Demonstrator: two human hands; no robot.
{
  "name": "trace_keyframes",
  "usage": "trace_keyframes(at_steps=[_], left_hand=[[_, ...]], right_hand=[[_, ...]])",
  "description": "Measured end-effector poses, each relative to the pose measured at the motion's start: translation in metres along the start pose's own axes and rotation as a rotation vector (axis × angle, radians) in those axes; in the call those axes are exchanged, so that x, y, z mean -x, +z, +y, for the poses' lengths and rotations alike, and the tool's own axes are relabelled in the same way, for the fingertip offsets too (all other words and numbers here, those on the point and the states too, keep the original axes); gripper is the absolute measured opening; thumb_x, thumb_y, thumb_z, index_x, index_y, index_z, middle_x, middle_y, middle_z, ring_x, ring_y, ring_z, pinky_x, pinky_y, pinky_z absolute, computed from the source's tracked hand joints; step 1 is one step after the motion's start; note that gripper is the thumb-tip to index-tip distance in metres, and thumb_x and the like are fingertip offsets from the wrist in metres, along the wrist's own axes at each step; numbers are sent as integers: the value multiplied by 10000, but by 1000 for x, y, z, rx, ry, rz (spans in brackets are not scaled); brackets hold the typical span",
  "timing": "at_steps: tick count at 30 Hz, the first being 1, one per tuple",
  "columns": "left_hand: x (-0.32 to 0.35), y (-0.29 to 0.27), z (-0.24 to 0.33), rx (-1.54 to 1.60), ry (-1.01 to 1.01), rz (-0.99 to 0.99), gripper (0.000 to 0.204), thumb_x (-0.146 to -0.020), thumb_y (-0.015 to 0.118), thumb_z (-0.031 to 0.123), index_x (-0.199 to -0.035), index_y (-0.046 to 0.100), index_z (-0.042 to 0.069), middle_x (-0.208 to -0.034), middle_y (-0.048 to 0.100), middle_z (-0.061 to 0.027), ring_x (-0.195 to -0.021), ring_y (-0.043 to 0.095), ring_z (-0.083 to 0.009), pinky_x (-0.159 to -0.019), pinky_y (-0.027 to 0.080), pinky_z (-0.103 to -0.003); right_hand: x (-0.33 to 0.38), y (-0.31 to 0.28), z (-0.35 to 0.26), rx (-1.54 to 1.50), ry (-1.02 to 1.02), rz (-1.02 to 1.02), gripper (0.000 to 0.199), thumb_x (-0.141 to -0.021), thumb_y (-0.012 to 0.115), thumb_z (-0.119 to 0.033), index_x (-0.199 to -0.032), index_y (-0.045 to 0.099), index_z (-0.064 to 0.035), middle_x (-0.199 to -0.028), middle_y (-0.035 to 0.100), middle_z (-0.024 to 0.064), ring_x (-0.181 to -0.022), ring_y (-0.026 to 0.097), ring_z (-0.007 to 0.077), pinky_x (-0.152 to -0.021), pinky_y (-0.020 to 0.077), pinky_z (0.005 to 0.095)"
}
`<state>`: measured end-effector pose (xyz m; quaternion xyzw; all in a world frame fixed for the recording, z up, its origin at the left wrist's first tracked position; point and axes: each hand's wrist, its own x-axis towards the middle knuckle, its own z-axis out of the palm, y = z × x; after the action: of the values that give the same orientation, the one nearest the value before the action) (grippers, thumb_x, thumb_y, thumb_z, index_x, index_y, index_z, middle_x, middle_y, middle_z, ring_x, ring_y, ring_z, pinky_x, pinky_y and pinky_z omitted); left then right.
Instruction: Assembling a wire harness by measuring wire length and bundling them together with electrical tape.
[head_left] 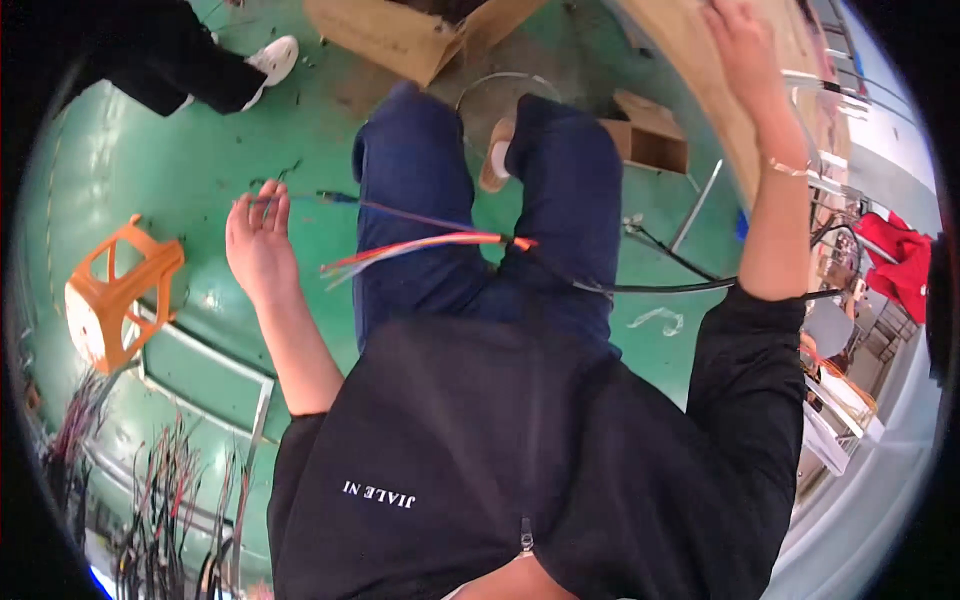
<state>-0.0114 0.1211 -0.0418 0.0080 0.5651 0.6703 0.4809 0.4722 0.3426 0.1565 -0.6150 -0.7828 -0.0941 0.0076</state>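
A black cable [660,289] crosses my lap from the right. Its sheath ends over my thighs, where a loose bundle of orange, red and white wires [430,243] fans out to the left. Separate thin blue and reddish wires [400,212] run from there past a dark connector-like piece [338,197] to my left hand [262,245]. That hand is palm up, its fingers bent around the thin wire ends. My right hand [745,50] reaches forward at the tan tabletop, fingers extended, with nothing visible in it.
An orange plastic stool [125,290] lies by a metal frame [205,405] on the left. Bunches of dark cables [170,510] hang at lower left. Cardboard boxes [385,40] sit ahead on the green floor, near another person's shoe [275,62]. Red cloth [893,262] is at right.
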Motion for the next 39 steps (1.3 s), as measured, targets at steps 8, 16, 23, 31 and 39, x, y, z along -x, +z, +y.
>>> trace_keyframes(at_steps=[8, 16, 23, 31, 39], left_hand=[[11, -19, 20, -59, 14, -18, 335, -1010, 539, 132, -1200, 550, -143, -1152, 641, -262, -1066, 663, -342, -946, 564, -358], [8, -10, 30, -143, 38, -69, 282, -994, 591, 151, -1182, 627, -56, -1092, 697, -176, -975, 695, -246, -798, 569, -288], [3, -10, 29, -135, 62, -105, 223, -961, 644, 112, -1085, 677, -69, -914, 712, -107, -746, 643, -123, -615, 498, -210], [16, -13, 19, -120, 43, -93, 233, -965, 643, 120, -1087, 659, -77, -963, 710, -149, -753, 662, -149, -643, 549, -235], [19, -8, 6, -139, 142, -78, 206, -980, 619, 128, -1035, 678, -61, -888, 720, -149, -664, 647, -128, -595, 536, -237]], right_hand=[[118, 13, -131, -631, -199, 105, 191, -983, 575, -134, -1131, 662, -51, -1101, 650, 126, -970, 623, 278, -891, 496, 374], [225, 78, -201, -1503, 245, -1047, 250, -1015, 523, -145, -1159, 657, 10, -941, 684, 43, -768, 599, 82, -701, 496, 239], [241, 69, -200, -1546, 324, -1083, 208, -1011, 517, -118, -1095, 663, 5, -797, 645, 12, -600, 467, 32, -544, 379, 205], [256, 62, -206, -1447, 371, -1036, 238, -1020, 550, -190, -1064, 695, -6, -656, 491, -39, -593, 437, 49, -544, 353, 222], [267, 64, -208, -1377, 401, -1054, 213, -1003, 587, -171, -1026, 718, -5, -713, 551, -42, -662, 470, 40, -606, 381, 207]])
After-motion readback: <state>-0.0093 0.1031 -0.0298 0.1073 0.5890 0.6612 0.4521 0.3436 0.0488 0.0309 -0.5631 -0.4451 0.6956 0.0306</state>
